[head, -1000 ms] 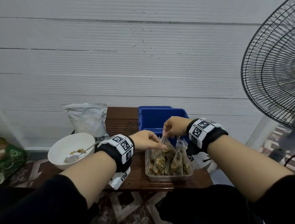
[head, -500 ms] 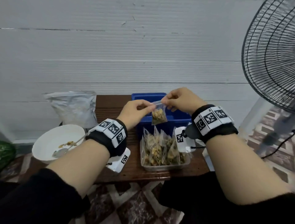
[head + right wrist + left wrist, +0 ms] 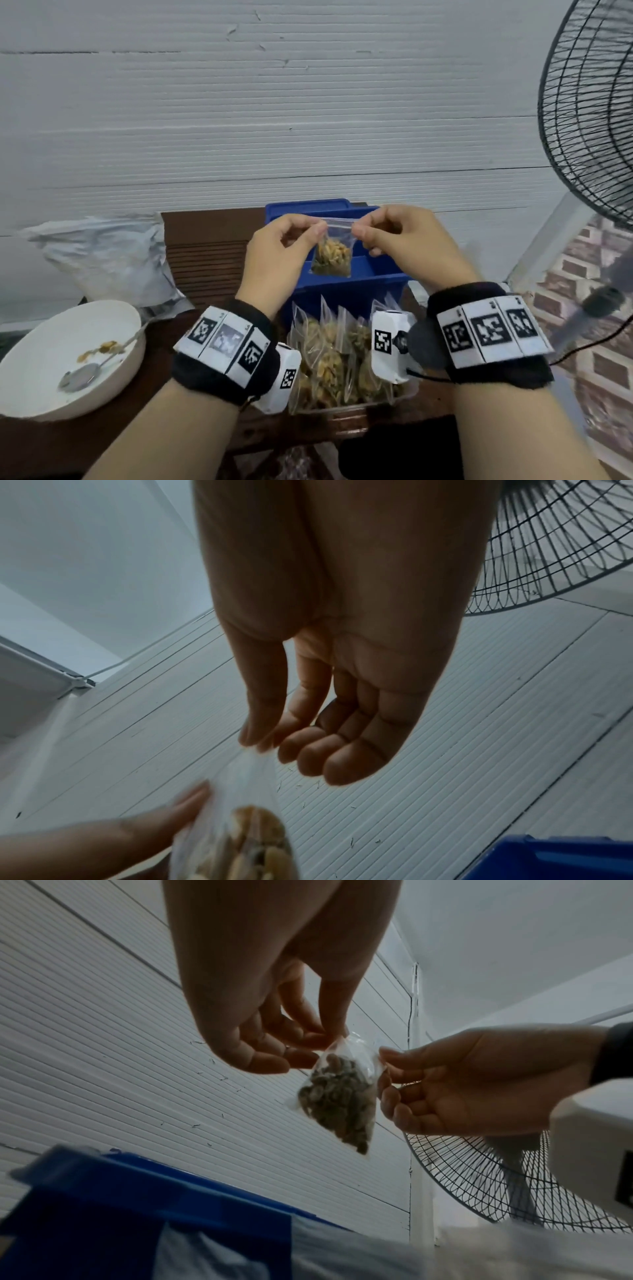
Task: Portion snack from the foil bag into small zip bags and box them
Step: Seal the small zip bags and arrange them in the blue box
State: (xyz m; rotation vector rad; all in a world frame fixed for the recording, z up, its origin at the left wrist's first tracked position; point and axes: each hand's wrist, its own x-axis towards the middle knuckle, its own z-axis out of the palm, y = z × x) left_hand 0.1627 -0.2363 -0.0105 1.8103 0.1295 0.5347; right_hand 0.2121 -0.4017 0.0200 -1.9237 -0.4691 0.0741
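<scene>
Clear plastic zip bag (image 3: pixel 331 255) of snack hangs above the blue box (image 3: pixel 356 284), its top corners pinched by my left hand (image 3: pixel 279 255) and my right hand (image 3: pixel 404 240).

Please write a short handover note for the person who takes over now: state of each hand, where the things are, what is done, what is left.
Left hand and right hand: each pinches a top corner of one filled small zip bag, held in the air over the blue box.
Clear tray in front of the box: several filled zip bags standing in it.
Foil bag at back left; white bowl holds a spoon and a few leftover bits.
Done: portioning looks mostly finished.
Left: probably seal this bag, then box the bags.
</scene>
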